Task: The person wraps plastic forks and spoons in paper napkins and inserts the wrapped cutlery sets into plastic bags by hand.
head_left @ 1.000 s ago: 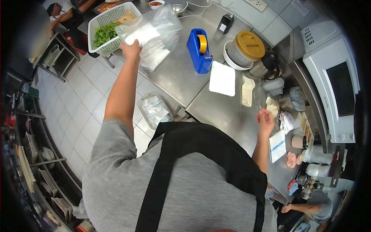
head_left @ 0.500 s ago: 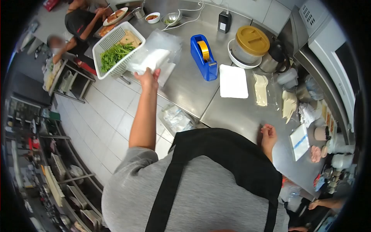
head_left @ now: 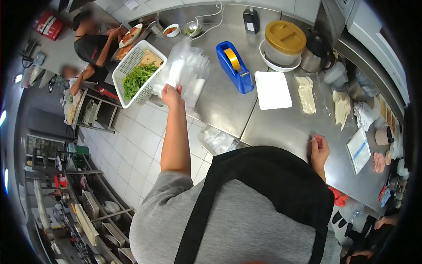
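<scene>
My left hand (head_left: 172,94) reaches out to the counter's left edge. Its fingers are pinched on clear plastic bags (head_left: 187,66), which lie in a crumpled stack. Just left of the bags stands a white perforated basket (head_left: 118,79) holding leafy greens (head_left: 138,79) and something pale beige. My right hand (head_left: 320,152) is above the counter near its front edge, fingers curled in, with nothing visible in them. Further in from it are wrapped pale plastic cutlery (head_left: 306,94) and a white napkin stack (head_left: 273,90). A blue tape dispenser (head_left: 235,68) with yellow tape stands mid-counter.
A gold-lidded tub (head_left: 285,42) sits in a white bowl beside a steel kettle (head_left: 317,53). Loose cutlery (head_left: 341,108) and a blue-striped white packet (head_left: 359,150) lie at right. Two people (head_left: 90,39) are at far left; a white cable (head_left: 209,27) crosses the back.
My left hand has pulled slightly back, and the bags it grips look lifted and more crumpled. The view has shifted a little. My right hand stays curled near the counter edge.
</scene>
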Available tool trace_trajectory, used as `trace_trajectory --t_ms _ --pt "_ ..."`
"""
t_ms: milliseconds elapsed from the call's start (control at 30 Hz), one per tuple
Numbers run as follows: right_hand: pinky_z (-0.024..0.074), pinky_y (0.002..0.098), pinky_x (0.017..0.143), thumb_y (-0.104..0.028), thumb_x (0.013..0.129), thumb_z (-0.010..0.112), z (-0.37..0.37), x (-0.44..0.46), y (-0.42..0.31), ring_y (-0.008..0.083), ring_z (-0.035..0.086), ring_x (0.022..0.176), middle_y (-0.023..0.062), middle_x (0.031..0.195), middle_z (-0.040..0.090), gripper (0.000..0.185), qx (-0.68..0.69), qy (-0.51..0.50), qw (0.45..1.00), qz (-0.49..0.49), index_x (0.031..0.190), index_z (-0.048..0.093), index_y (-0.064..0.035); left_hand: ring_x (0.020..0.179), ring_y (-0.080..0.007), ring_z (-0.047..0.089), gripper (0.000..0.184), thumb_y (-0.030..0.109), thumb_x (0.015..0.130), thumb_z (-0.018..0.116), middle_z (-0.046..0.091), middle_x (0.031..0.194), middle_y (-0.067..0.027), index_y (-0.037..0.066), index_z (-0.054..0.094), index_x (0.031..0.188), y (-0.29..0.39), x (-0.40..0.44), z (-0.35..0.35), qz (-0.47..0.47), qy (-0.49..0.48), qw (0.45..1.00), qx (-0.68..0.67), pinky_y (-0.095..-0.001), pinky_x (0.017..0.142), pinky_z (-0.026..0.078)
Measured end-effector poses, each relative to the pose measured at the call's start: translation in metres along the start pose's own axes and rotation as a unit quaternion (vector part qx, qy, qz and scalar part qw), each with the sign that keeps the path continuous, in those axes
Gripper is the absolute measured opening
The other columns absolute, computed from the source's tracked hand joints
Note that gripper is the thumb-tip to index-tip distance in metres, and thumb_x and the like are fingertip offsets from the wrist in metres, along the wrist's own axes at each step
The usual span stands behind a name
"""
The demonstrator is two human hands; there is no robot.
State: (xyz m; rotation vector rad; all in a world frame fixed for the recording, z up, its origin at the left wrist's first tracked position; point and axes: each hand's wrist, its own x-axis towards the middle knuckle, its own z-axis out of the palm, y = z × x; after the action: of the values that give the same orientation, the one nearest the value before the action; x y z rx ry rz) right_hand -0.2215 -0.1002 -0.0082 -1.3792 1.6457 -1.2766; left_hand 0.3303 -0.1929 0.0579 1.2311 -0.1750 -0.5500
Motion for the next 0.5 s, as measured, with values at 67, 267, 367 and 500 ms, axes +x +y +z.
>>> trace_trajectory --t_ms 67,267,367,500 --pt "0.0464 0.0212 0.069 -0.008 0.089 0.061 0.0 -0.001 -0.002 0.0068 0.056 0.073 0.0014 0.081 0.062 0.01 0.004 0.001 1.0 -0.005 0.096 0.063 -0.0004 0.085 -0.0219 0.06 0.035 0.009 0.092 0.053 0.049 0.117 -0.02 0.002 0.043 0.125 -0.007 0.008 -0.012 -0.044 -0.037 0.994 0.089 -0.0297 0.058 0.054" --pt "0.0463 0.0208 0.069 -0.006 0.089 0.06 0.0 0.0 0.005 0.0066 0.056 0.074 0.0017 0.082 0.063 0.009 0.029 -0.004 0.999 -0.018 0.096 0.062 0.0001 0.115 -0.0394 0.05 0.081 0.045 0.076 0.072 0.025 0.142 -0.0252 0.014 0.036 0.142 0.041 -0.042 -0.01 0.203 -0.023 0.724 0.659 -0.0468 0.094 0.045" --pt "0.0465 0.0208 0.069 -0.005 0.089 0.06 0.001 -0.001 0.003 0.0065 0.057 0.074 0.0019 0.083 0.063 0.009 0.033 0.001 0.999 -0.024 0.096 0.062 0.0002 0.131 -0.0382 0.035 0.077 0.045 0.071 0.076 0.021 0.148 -0.0228 0.024 0.044 0.139 0.049 -0.048 -0.012 0.33 -0.017 0.624 0.708 -0.0541 0.099 0.037" --pt "0.0469 0.0212 0.069 -0.006 0.089 0.061 0.001 0.0 0.005 0.0065 0.057 0.074 0.0017 0.082 0.063 0.009 0.011 0.001 1.0 -0.027 0.096 0.063 0.0 0.14 -0.0387 0.021 0.072 0.042 0.069 0.077 0.019 0.155 -0.0093 0.037 0.048 0.135 0.057 -0.038 0.016 0.486 -0.209 0.498 0.687 -0.0652 0.103 0.027"
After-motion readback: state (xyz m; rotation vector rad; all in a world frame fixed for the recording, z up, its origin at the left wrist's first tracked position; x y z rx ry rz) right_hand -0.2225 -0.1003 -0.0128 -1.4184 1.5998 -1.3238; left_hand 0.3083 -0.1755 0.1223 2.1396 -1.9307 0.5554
